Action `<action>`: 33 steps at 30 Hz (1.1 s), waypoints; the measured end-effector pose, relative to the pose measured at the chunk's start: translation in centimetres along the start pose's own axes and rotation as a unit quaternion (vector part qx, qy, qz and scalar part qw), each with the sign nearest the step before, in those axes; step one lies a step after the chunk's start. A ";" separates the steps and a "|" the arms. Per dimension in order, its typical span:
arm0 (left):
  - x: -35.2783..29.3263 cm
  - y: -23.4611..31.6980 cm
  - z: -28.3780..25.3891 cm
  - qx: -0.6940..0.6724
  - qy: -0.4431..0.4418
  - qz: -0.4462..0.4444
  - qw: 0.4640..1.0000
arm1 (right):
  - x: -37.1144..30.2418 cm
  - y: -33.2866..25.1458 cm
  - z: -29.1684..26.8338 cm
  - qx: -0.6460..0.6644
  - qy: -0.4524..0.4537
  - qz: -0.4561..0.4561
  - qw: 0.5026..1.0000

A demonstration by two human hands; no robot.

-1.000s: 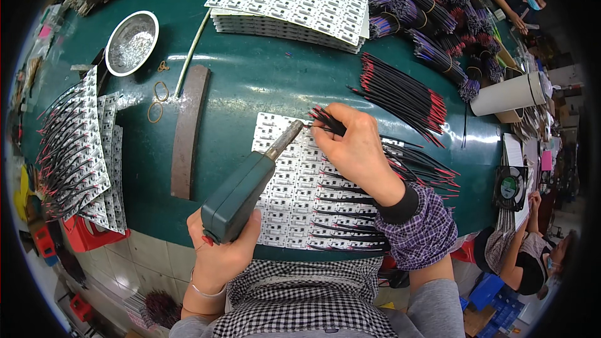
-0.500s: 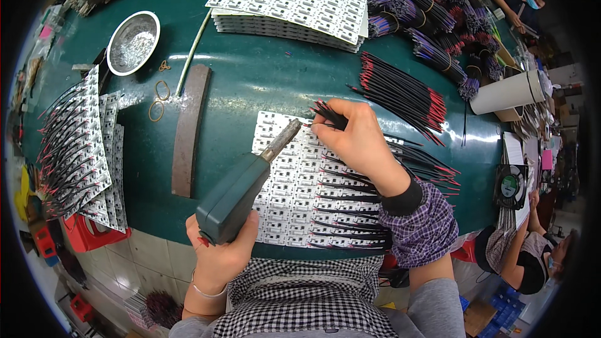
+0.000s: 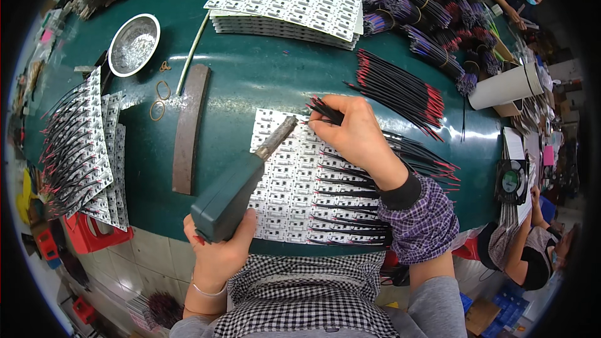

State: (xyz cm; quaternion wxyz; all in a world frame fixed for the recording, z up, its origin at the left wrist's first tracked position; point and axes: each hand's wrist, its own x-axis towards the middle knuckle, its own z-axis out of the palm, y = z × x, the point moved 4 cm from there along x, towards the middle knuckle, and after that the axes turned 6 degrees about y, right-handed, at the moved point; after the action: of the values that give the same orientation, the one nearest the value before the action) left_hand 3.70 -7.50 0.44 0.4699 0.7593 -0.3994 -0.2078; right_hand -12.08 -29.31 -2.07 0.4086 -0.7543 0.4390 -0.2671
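A dark green soldering gun (image 3: 228,199) is gripped in my left hand (image 3: 220,251), its metal tip pointing up and right over a white circuit board sheet (image 3: 275,191). My right hand (image 3: 360,141) pinches several black wires (image 3: 327,111) with red ends, above the sheet's upper edge. Gun tip and wire ends lie close together; whether they touch I cannot tell. Down the sheet's right part, rows of black wires (image 3: 347,213) stick out to the right. More loose black wires (image 3: 422,153) with red ends fan out beyond my right wrist.
Black wires (image 3: 397,94) lie in a row at the right. Stacked board sheets (image 3: 285,0) and wire bundles (image 3: 422,6) stand at the back. A metal bar (image 3: 191,131), a bowl (image 3: 134,45) and wired boards (image 3: 94,144) are left. A co-worker (image 3: 523,244) sits at right.
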 end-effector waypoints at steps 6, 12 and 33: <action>-0.7 -0.1 -0.9 -0.142 0.075 -0.090 0.983 | -0.1 -0.6 -0.1 -0.042 -0.032 0.021 0.998; -1.1 0.2 -1.2 -0.142 0.068 -0.095 0.983 | -1.8 -2.0 -1.1 -0.055 0.050 -0.141 0.987; -1.7 -0.7 -0.7 -0.140 0.017 -0.005 0.990 | -2.7 -1.6 0.7 -0.066 0.023 -0.058 0.996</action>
State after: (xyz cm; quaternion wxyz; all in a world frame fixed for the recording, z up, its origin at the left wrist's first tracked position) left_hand 3.49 -5.58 0.02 0.5773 0.6912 -0.3543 -0.2517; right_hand -12.10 -26.24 -1.16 0.3316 -0.7974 0.4204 -0.2784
